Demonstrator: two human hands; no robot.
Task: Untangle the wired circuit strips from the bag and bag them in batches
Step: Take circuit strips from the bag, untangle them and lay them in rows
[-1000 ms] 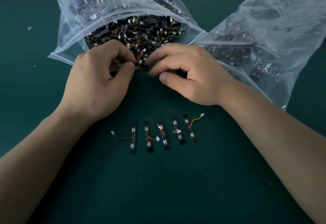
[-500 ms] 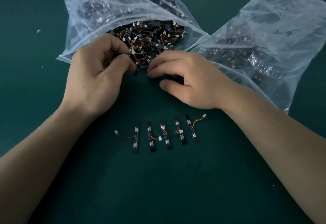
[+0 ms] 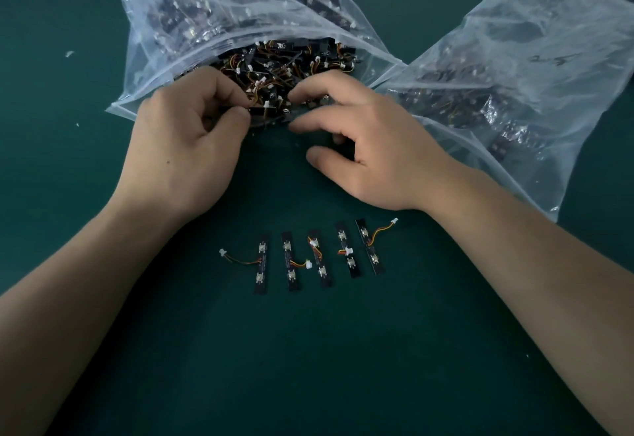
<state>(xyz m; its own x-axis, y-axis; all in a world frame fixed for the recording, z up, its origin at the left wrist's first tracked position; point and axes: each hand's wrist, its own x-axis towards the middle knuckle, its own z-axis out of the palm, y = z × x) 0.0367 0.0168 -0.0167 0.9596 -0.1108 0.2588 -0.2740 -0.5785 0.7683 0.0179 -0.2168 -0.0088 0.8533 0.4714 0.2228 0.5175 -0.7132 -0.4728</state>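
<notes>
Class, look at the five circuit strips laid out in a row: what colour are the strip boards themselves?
Black, in the head view: the circuit strips are black boards.

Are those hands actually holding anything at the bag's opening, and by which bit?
The left hand pinches one end of a black circuit strip between thumb and forefinger. The right hand has fingers spread over the pile; no clear hold.
</notes>
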